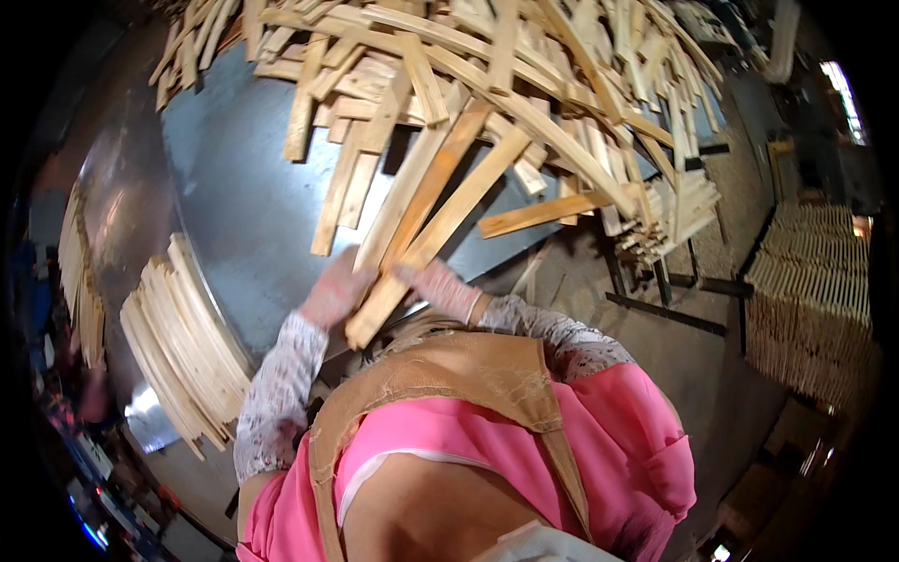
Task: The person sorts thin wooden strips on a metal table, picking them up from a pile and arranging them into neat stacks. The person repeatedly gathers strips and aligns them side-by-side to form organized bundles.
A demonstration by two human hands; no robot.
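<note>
Three long wooden slats slope toward me from the pile: a pale slat (412, 192), an orange-brown slat (438, 183) and a lighter front slat (449, 220) lying over them, its near end close to my apron. My left hand (334, 288), in a pinkish glove, is closed at the left side of their near ends, its fingers partly hidden and slightly blurred. On the other side my right hand (442, 288), gloved alike, grips the right edge of the front slat with bent fingers.
A large jumbled pile of slats (412, 75) covers the far part of the metal table (234, 169). To the left stands a neat row of pale slats (183, 347). A lone slat (543, 214) juts over the table's right edge. Tall stacks of wood (810, 290) stand far right.
</note>
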